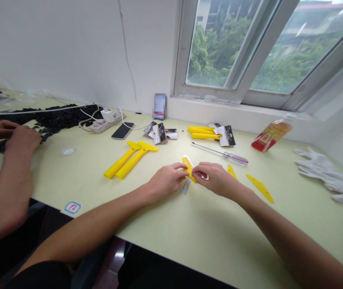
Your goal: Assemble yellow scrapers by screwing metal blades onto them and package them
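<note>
Between both hands, just above the table, is a flat yellow plastic piece (188, 166) with a pale strip along its upper edge. My left hand (169, 180) pinches its left side between thumb and fingers. On the other side my right hand (212, 176) has its fingertips closed at the piece's lower right end. A small metal blade (185, 187) shows right below the piece, close to the left fingertips. To the right of my right hand lie two loose yellow plates, a partly hidden one (231, 171) and a longer one (260, 188).
Two yellow scraper handles (132, 160) lie left, packaged ones (204, 132) behind. A screwdriver (219, 153), a bottle (271, 134), white gloves (328, 172), cards (159, 133), a phone (123, 131) and a power strip (107, 123) surround the work. At left, another person's hands (21, 136) handle black pieces (66, 116).
</note>
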The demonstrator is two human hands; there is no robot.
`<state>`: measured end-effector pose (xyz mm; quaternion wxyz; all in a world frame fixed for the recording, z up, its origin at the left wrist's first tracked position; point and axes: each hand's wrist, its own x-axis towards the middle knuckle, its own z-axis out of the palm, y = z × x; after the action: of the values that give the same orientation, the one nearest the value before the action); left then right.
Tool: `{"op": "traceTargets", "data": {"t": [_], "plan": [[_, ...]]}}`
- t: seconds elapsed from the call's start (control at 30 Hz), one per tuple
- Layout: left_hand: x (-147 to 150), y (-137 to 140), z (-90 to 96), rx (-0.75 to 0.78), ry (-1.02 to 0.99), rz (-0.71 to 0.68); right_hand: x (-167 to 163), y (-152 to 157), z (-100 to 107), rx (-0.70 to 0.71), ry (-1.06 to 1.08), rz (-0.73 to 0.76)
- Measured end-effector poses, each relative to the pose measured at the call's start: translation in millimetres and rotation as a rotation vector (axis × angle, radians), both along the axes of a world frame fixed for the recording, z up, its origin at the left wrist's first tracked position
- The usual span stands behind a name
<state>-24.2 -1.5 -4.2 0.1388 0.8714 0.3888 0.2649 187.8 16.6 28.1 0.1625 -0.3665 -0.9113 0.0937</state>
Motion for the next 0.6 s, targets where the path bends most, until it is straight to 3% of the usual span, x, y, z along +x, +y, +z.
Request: {"op": "traceTargets", "data": {"t": [0.37, 0.6], "plan": [[-0.5, 0.2, -3.2, 0.017, -0.002, -0.01, 0.8, -0.4, -1.8, 0.026, 0.012, -0.003], [-3.7, 7.0, -4.1, 0.011, 0.031, 0.057, 7.7, -3.4, 13.7, -0.004, 0.009, 0.05]]}}
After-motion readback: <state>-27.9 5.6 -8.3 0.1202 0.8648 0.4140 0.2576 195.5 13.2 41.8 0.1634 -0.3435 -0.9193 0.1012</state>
